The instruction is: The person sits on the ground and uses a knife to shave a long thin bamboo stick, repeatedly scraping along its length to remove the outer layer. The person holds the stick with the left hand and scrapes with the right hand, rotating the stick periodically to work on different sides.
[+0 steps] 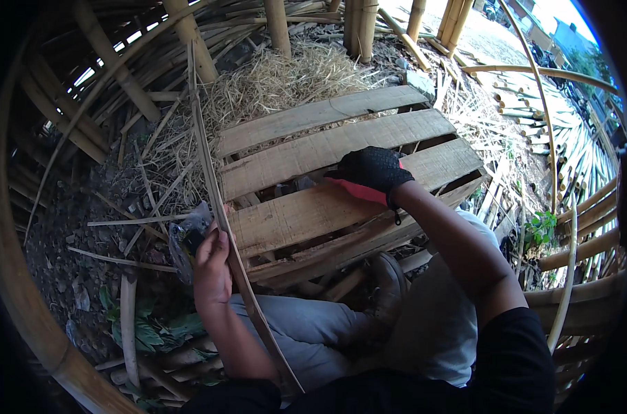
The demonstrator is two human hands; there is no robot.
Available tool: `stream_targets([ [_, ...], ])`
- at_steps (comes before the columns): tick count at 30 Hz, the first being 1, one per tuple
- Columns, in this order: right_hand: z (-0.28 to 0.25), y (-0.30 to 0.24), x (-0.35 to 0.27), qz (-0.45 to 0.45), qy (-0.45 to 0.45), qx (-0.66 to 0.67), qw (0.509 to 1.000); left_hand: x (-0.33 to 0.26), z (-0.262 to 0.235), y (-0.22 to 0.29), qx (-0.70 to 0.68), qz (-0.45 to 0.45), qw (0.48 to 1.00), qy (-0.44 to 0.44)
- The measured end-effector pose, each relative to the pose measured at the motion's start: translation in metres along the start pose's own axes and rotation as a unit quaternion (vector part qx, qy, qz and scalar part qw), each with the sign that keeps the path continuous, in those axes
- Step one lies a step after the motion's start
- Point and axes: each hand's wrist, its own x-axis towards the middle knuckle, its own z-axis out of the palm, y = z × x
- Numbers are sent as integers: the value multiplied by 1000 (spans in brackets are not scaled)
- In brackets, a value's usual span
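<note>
Slatted crate (286, 219): wooden, contents unclear
Bamboo strip (206, 148): long, thin
Left grip (213, 269): clasping strip
Right grip (370, 174): we can't tell

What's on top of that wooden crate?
The right hand, gloved in black and red, is on the crate. Anything under its palm is covered, so I can't see that.

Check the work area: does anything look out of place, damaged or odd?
One mismatch: the right hand, over the slatted wooden crate, wears a black-and-red glove, while the left hand is bare. Loose straw also lies scattered beyond the crate, which looks untidy but may be normal here.
</note>
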Motion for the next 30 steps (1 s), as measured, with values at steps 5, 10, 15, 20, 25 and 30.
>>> stream_targets([
  [5,3,5,2,1,18,-4,1000,-6,12,7,57,84,995,16],
  [10,-1,3,-5,11,120,67,990,-24,30,35,-16,97,994,-41],
  [15,-19,5,-27,82,270,157,946,-40,38,44,-98,82,976,-176],
  [20,-31,36,-27,177,343,307,870,-38,40,33,-275,-13,925,-261],
  [25,-32,47,-29,202,339,321,861,-35,31,42,-311,-18,921,-233],
  [30,-29,43,-33,190,320,267,889,-36,25,49,-403,-22,860,-314],
])
